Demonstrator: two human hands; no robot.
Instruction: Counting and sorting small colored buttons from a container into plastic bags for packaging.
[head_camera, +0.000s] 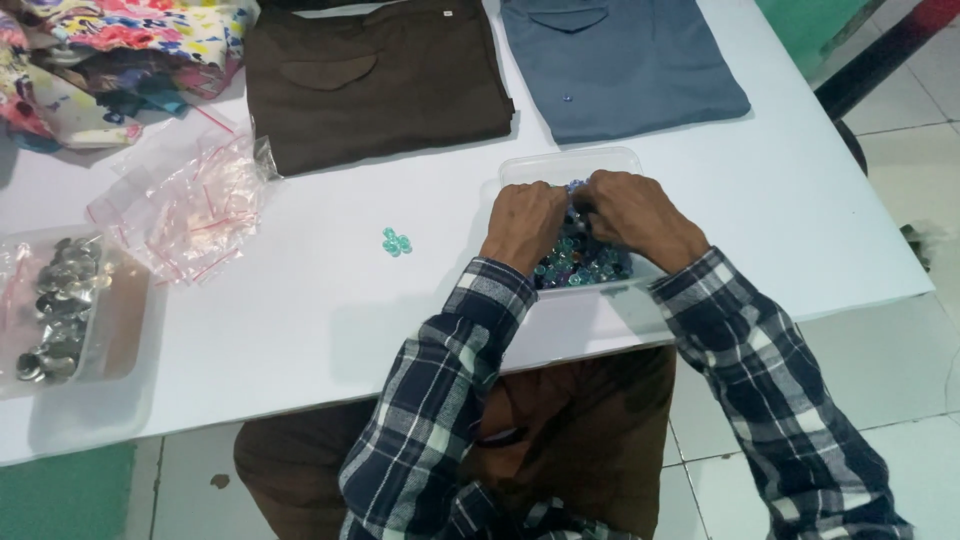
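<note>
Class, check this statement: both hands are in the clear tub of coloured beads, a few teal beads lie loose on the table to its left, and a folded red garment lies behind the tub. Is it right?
Not quite. The head view shows the folded garment behind the tub is blue-grey, not red. Both the left hand and right hand are in the beads, and teal beads lie loose to the left.

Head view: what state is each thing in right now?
Clear tub: open, holding blue-green beads.
Left hand: in the tub, fingers among beads.
Right hand: in the tub, fingers curled.
Loose beads: on the table, apart from the tub.
Brown garment: folded flat.
Blue garment: folded flat.
Plastic bags: crumpled.
</note>
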